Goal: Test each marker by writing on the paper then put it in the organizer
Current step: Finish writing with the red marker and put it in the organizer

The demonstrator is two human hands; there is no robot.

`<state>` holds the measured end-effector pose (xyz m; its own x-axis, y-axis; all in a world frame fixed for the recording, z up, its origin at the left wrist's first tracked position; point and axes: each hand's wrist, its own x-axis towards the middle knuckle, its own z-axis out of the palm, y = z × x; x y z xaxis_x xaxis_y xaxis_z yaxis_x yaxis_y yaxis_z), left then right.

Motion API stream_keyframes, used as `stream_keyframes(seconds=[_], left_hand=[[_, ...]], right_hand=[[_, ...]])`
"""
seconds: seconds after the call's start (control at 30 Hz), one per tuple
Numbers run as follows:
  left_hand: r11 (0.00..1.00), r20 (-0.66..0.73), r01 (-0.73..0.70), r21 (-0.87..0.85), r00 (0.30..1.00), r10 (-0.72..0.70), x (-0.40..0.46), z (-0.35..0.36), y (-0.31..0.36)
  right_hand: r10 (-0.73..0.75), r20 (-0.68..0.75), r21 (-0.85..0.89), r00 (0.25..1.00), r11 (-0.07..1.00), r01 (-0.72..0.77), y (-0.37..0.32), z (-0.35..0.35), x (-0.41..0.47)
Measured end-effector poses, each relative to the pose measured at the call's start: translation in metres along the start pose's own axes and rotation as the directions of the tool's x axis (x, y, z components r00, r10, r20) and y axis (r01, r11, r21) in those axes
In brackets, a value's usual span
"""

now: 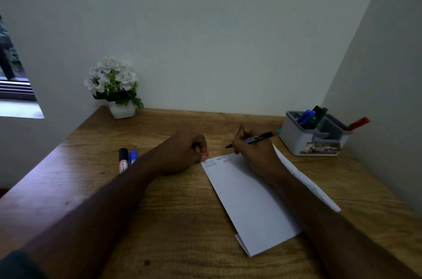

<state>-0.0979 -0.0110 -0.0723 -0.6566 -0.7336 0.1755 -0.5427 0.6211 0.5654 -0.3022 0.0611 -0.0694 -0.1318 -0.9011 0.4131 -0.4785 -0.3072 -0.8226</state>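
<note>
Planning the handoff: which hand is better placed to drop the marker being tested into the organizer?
Right hand: it grips the black teal-ended marker beside the grey plastic organizer. Left hand pinches an orange cap.

The paper (255, 198) lies in the middle of the table (173, 221). The organizer (312, 134) sits at 2 o'clock from it with markers inside, the flower pot (122, 109) at 11 o'clock, and two markers (127, 159) lie at 9 o'clock.
</note>
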Motion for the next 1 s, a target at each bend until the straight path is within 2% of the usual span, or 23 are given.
stream_keyframes(seconds=[0.2,0.47,0.77,1.0], left_hand=[[0.994,-0.14,-0.103,-0.036,0.985,0.097,-0.001,0.004,0.006],[0.982,-0.135,-0.163,-0.1,0.98,0.149,-0.001,0.008,0.009],[0.98,-0.164,-0.157,-0.126,0.977,0.135,-0.002,0.006,0.01],[0.961,-0.183,-0.212,-0.177,0.967,0.179,-0.004,0.008,0.016]], right_hand=[[0.008,0.036,0.061,0.999,0.998,-0.011,-0.003,-0.001,-0.002],[0.002,0.038,0.104,0.999,0.995,-0.006,0.001,0.001,-0.003],[-0.003,-0.007,0.302,1.0,0.953,0.005,0.005,0.002,0.0],[-0.029,0.045,0.264,0.999,0.964,0.017,0.008,0.002,-0.003]])
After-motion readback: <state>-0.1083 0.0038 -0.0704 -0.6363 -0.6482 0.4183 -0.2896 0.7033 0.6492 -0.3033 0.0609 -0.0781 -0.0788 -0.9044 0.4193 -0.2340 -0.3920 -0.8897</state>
